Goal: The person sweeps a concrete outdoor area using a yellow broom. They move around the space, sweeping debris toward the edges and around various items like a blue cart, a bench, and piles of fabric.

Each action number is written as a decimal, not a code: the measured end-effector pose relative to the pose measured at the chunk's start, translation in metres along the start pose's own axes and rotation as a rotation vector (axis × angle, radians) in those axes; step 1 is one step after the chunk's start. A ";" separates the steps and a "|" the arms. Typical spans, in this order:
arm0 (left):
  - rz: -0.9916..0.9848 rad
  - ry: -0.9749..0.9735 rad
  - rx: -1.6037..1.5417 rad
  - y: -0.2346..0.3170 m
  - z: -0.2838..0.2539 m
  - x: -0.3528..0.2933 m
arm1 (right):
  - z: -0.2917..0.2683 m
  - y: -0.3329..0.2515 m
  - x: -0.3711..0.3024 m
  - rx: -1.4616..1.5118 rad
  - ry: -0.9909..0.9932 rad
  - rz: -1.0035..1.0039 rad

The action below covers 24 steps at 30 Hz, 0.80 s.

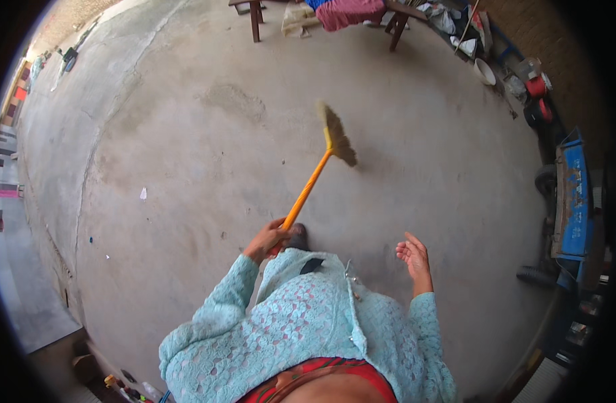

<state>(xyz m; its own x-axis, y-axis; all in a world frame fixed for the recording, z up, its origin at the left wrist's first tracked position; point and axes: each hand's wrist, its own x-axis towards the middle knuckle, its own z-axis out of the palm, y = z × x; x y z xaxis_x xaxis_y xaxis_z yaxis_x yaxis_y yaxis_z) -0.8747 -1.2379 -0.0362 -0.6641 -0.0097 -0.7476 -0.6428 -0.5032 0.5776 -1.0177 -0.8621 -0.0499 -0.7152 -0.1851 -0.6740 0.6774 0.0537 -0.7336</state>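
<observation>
A broom (308,189) with an orange handle and a yellowish-brown bristle head reaches out ahead of me over the concrete floor. My left hand (269,240) is wrapped round the lower part of its handle. The bristles (338,138) are slightly blurred and fan out toward the right. Whether they touch the floor I cannot tell. To the right of my body, my right hand (414,255) hangs in the air, its fingers loosely bent and partly apart, with nothing in it.
A bench (254,20) with red and blue cloth stands at the far side. Bags, a white bowl (484,71) and red containers (538,86) line the right edge. Nearer on that side is a blue wheeled cart (574,200). A white scrap (143,193) lies on the left floor.
</observation>
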 end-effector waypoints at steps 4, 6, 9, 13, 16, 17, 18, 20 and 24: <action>-0.092 -0.075 -0.006 0.012 0.011 0.070 | -0.026 0.036 0.006 0.080 0.064 0.141; -0.079 -0.124 -0.042 0.020 0.020 0.099 | -0.036 0.053 0.006 0.135 0.065 0.207; -0.087 -0.055 -0.006 0.025 0.028 0.139 | -0.038 0.059 0.015 0.199 0.069 0.299; -0.093 0.053 -0.027 0.034 0.027 0.153 | -0.063 0.062 0.055 0.303 0.051 0.381; -0.043 0.192 -0.053 0.045 0.024 0.131 | -0.080 0.039 0.090 0.361 0.030 0.353; -0.024 0.239 -0.104 0.047 0.021 0.128 | -0.085 0.028 0.099 0.395 0.032 0.318; -0.026 0.272 -0.120 0.051 0.019 0.126 | -0.090 0.019 0.106 0.427 0.035 0.290; -0.021 0.332 -0.170 0.059 0.022 0.124 | -0.107 0.009 0.118 0.433 0.049 0.247; 0.022 0.451 -0.250 0.071 0.042 0.132 | -0.142 0.012 0.134 0.450 0.063 0.236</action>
<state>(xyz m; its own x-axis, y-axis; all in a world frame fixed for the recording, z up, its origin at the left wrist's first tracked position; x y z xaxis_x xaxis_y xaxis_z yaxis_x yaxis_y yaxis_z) -1.0243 -1.2385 -0.0796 -0.4100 -0.3663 -0.8353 -0.4831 -0.6896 0.5395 -1.1296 -0.7466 -0.1610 -0.5333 -0.1588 -0.8309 0.8189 -0.3433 -0.4600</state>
